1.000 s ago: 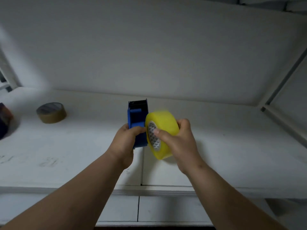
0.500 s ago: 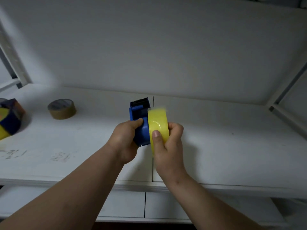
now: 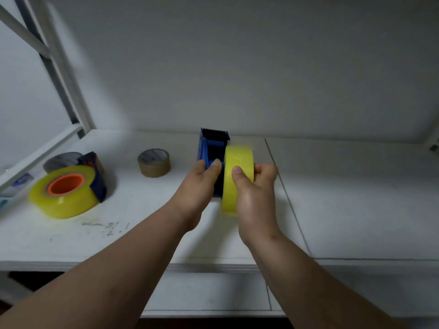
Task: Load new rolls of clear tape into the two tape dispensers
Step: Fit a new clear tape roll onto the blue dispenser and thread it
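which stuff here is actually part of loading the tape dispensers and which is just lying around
Part of the job:
- blue tape dispenser, gripped by the left hand
- yellowish clear tape roll, gripped by the right hand, pressed against the dispenser's side
- second dispenser with a tape roll on an orange hub, lying on the shelf

Lying about:
- brown cardboard core
- grey roll behind the second dispenser

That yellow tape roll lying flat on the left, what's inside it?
An orange core fills the flat roll. Whatever is under it is hidden; a dark blue dispenser sits against it.

Bare forearms (no sleeves), hands (image 3: 197, 186)
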Action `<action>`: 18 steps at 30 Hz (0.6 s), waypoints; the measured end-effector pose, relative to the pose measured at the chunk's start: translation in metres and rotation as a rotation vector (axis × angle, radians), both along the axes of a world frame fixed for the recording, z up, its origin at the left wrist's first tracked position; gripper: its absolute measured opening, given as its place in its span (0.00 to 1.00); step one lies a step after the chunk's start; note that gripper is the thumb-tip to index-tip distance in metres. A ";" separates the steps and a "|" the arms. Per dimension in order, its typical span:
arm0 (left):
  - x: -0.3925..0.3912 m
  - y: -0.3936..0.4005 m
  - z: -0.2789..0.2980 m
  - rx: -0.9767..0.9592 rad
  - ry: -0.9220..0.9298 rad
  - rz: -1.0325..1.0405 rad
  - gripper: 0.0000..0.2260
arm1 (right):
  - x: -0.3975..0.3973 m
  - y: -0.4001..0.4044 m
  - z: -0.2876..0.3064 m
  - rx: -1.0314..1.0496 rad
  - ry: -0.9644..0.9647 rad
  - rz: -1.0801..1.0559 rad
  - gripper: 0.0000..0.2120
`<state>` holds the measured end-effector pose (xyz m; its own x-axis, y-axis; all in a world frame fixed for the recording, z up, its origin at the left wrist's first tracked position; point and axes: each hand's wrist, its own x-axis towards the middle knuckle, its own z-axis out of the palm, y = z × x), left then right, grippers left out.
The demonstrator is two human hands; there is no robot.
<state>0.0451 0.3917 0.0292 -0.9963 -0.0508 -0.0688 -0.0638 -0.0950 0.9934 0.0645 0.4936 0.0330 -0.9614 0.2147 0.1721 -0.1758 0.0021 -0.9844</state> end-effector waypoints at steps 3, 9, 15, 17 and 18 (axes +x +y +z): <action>0.002 -0.021 -0.003 0.076 -0.081 0.019 0.19 | 0.005 -0.016 -0.007 0.083 0.020 -0.004 0.08; -0.002 -0.038 -0.011 0.099 -0.148 0.011 0.14 | 0.006 -0.036 -0.025 0.311 0.192 0.032 0.10; -0.001 -0.039 -0.007 -0.097 -0.153 0.047 0.22 | -0.013 -0.038 -0.011 0.007 -0.077 0.029 0.09; -0.002 -0.041 -0.008 -0.114 -0.149 0.049 0.21 | -0.018 -0.039 -0.009 -0.069 -0.145 0.000 0.10; -0.003 -0.043 -0.008 -0.089 -0.144 0.055 0.22 | -0.019 -0.040 -0.009 -0.070 -0.148 -0.003 0.10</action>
